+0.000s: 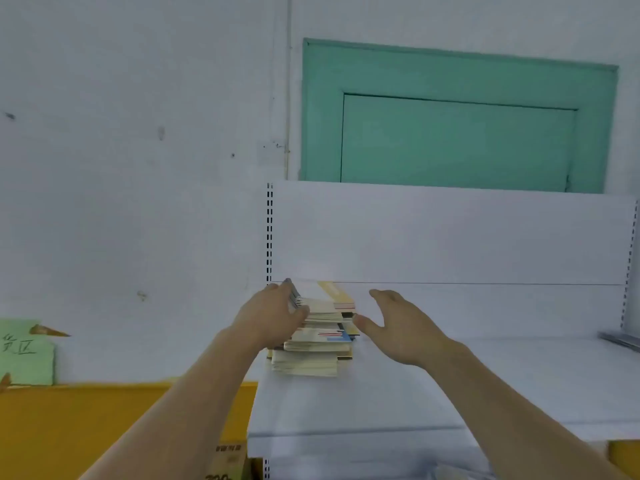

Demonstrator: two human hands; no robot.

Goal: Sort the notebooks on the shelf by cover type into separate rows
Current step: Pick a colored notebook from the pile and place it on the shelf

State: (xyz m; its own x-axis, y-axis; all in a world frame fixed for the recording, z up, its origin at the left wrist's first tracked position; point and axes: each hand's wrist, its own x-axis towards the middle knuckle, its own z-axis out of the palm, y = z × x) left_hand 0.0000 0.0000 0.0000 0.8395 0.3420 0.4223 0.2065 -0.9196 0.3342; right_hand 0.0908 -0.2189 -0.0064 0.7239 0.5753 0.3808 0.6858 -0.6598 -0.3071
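A stack of several notebooks (318, 341) lies flat at the left end of a white shelf board (450, 382). Its top cover is white and yellow, and a lower one shows red and blue stripes. My left hand (273, 320) grips the left side of the upper notebooks, fingers curled around their edges and tilting them up a little. My right hand (398, 323) hovers just right of the stack, fingers spread and relaxed, thumb tip close to the stack's right edge, holding nothing.
The shelf's white back panel (450, 237) stands behind, with slotted uprights (269, 233) at each side. A green door (457, 123) shows above it. A yellow surface (86, 427) lies lower left, and a green paper sign (24, 351) hangs on the wall.
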